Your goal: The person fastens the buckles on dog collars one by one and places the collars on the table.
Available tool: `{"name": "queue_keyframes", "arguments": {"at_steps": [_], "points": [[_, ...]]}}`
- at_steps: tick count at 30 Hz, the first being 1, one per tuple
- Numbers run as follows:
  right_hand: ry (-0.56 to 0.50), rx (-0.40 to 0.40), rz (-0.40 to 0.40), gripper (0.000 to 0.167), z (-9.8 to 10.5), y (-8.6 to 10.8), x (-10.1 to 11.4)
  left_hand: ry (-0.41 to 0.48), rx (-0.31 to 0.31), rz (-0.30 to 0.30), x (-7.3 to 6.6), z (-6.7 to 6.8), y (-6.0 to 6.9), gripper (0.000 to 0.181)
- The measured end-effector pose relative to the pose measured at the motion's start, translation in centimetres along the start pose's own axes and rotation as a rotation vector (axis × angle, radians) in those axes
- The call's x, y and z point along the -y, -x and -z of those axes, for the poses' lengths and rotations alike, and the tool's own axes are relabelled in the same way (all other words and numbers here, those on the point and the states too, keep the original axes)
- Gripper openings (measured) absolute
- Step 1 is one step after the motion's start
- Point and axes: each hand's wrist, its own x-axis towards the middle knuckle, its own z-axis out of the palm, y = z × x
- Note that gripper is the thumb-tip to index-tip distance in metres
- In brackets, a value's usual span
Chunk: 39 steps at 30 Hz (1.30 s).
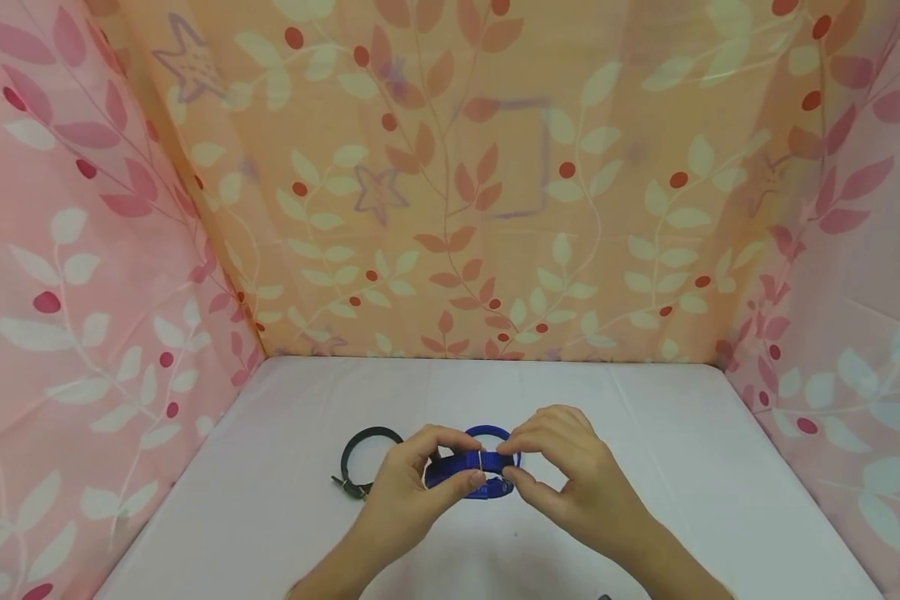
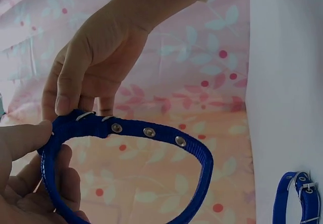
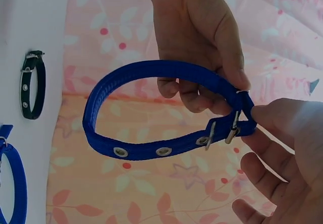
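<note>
A blue pet collar [image 1: 450, 468] with metal eyelets hangs as a closed loop between both hands, above the table. My left hand [image 1: 418, 483] pinches it between thumb and fingers near the buckle. From the other side, my right hand [image 1: 581, 467] pinches the same strap with thumb and fingertips. In the right wrist view, the metal buckle [image 3: 235, 122] and a wire keeper lie close to the fingertips, with several eyelets along the strap. Fingers partly hide the strap end by the buckle.
A second blue collar [image 1: 487, 430] lies on the white table [image 1: 285, 508] just beyond the hands. A dark collar [image 1: 349, 457] with a buckle lies to its left, partly behind the left hand. Floral cloth walls [image 1: 450, 208] enclose the table's back and sides.
</note>
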Motion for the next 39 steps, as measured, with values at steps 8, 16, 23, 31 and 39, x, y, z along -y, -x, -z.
{"name": "queue_keyframes", "arguments": {"at_steps": [8, 16, 23, 31, 39], "points": [[-0.030, -0.004, -0.067, 0.029, 0.7, 0.0, -0.2, 0.099, -0.076, 0.024, -0.1, 1.0, -0.3, 0.022], [0.003, 0.160, -0.278, 0.036, 0.7, 0.2, -0.2, 0.331, -0.161, 0.038, -0.4, 1.9, -0.5, 0.026], [-0.005, 0.179, -0.264, 0.031, 0.4, 0.4, -0.4, 0.416, -0.163, 0.005, -0.6, 1.8, -0.5, 0.028], [0.029, 0.150, -0.240, 0.027, 0.5, 0.4, -0.4, 0.420, -0.112, -0.021, -0.6, 1.7, -0.5, 0.027], [0.084, 0.121, -0.240, 0.026, 1.1, 0.2, -0.6, 0.323, -0.102, -0.058, -0.5, 2.0, -0.7, 0.025]]}}
